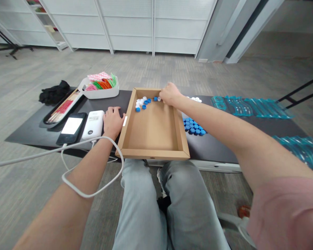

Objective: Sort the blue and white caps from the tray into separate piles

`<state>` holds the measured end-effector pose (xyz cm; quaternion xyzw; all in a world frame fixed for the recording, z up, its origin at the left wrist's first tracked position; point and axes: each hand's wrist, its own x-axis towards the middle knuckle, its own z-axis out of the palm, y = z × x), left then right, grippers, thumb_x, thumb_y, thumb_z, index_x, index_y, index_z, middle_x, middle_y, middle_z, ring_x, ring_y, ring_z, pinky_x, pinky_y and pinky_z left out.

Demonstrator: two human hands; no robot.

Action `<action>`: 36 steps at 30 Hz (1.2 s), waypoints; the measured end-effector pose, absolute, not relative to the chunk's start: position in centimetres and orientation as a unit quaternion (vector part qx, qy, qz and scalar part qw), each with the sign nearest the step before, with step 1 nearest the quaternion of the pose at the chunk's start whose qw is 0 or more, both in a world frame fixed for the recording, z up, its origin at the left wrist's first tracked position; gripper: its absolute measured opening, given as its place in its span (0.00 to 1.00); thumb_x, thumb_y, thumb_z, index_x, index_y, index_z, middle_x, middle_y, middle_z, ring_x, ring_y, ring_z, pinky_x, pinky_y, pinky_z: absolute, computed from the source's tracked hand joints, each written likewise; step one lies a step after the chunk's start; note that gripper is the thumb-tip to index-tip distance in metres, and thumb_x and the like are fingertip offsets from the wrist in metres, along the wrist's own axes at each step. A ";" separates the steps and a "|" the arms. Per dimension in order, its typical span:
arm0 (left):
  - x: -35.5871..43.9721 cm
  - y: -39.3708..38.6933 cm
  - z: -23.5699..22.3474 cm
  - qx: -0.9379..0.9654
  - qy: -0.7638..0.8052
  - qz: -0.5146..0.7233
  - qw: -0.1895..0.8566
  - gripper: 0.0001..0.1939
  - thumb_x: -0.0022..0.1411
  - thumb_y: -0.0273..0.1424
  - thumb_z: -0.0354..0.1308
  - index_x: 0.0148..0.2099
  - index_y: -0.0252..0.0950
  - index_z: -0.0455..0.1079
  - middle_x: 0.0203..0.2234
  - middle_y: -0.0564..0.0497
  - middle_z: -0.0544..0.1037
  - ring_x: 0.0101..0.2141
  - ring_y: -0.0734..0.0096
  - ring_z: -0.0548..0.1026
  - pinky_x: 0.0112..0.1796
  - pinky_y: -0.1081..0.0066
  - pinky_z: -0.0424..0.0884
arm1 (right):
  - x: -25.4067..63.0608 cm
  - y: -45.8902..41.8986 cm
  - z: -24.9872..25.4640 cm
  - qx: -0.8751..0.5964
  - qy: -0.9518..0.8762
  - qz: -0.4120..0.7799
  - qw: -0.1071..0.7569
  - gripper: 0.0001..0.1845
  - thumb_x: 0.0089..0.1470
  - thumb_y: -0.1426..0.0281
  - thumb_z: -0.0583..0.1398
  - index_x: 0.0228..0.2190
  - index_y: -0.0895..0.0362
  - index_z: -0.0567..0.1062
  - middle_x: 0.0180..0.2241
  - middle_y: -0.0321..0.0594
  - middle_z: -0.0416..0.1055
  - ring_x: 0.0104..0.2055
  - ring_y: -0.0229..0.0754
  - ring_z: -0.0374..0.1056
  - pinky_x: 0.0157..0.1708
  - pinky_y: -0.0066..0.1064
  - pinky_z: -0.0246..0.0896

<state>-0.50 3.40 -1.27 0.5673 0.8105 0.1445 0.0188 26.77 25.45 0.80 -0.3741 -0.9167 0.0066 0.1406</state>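
A shallow cardboard box [156, 154] sits in front of me on the dark table. Toward its far left lie several small blue caps [138, 109] and white caps [141, 101], with a few more near the far right corner. My right hand [170, 93] reaches over that corner, its fingers curled downward close to a white piece; whatever they grip is hidden. Against the box's left side, my left hand [113, 121] rests on the table with its fingers spread. Right of the box are a block of blue caps [194, 126] and some white caps [196, 99], partly behind my right forearm.
On the left are a white power bank [93, 125], a phone [71, 128], a black tray of sticks [62, 107], a black cloth [54, 92] and a white basket [101, 93] of colourful items. A white cable [86, 195] crosses my left forearm. Teal plastic pieces [263, 107] lie at right.
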 end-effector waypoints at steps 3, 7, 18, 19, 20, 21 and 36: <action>-0.6 3.4 -1.4 0.565 0.812 0.143 0.018 0.30 0.80 0.35 0.54 0.77 0.33 0.75 0.72 0.25 0.75 0.70 0.31 0.75 0.71 0.43 0.70 | 29.2 23.7 4.3 -0.379 -0.919 0.002 0.113 0.16 0.64 0.53 0.77 0.41 0.53 0.89 0.44 0.50 0.87 0.63 0.70 0.80 0.68 0.59 0.67; -0.8 3.5 -1.5 0.566 0.811 0.144 0.017 0.29 0.81 0.36 0.55 0.77 0.34 0.75 0.71 0.26 0.74 0.71 0.30 0.74 0.71 0.42 0.69 | 36.1 19.3 7.4 -0.409 -0.885 0.102 0.199 0.17 0.66 0.53 0.76 0.48 0.51 0.89 0.47 0.46 0.87 0.55 0.63 0.81 0.60 0.51 0.74; -0.3 3.2 -0.2 0.565 0.816 0.112 0.045 0.33 0.83 0.37 0.54 0.81 0.27 0.70 0.74 0.24 0.71 0.73 0.28 0.72 0.74 0.39 0.68 | 53.1 10.6 1.7 -0.569 -0.756 0.247 0.211 0.23 0.58 0.46 0.80 0.41 0.50 0.88 0.37 0.43 0.88 0.34 0.51 0.81 0.40 0.43 0.79; -0.2 3.2 -0.1 0.564 0.817 0.110 0.047 0.33 0.83 0.37 0.54 0.81 0.26 0.70 0.75 0.23 0.71 0.73 0.28 0.72 0.74 0.39 0.68 | 53.2 10.6 1.3 -0.575 -0.748 0.264 0.202 0.23 0.56 0.46 0.80 0.40 0.50 0.88 0.38 0.43 0.89 0.34 0.50 0.81 0.39 0.43 0.79; -0.1 3.1 0.0 0.563 0.818 0.109 0.047 0.34 0.83 0.37 0.53 0.81 0.26 0.70 0.75 0.23 0.71 0.73 0.27 0.72 0.74 0.38 0.68 | 53.2 10.6 0.9 -0.578 -0.741 0.281 0.194 0.24 0.55 0.46 0.81 0.40 0.51 0.88 0.39 0.43 0.89 0.34 0.50 0.81 0.39 0.42 0.79; -0.1 3.1 0.0 0.561 0.819 0.109 0.047 0.34 0.82 0.37 0.53 0.81 0.25 0.70 0.75 0.22 0.71 0.74 0.27 0.71 0.74 0.38 0.68 | 53.2 10.7 0.6 -0.578 -0.736 0.298 0.188 0.24 0.55 0.46 0.81 0.40 0.51 0.88 0.40 0.44 0.89 0.34 0.50 0.81 0.40 0.42 0.79; -0.2 3.2 -0.4 0.561 0.819 0.117 0.030 0.31 0.83 0.36 0.55 0.80 0.29 0.72 0.73 0.25 0.72 0.72 0.31 0.74 0.72 0.44 0.69 | 38.2 18.5 4.1 -0.388 -0.881 0.134 0.235 0.20 0.74 0.59 0.68 0.60 0.55 0.84 0.48 0.46 0.85 0.46 0.52 0.78 0.53 0.44 0.74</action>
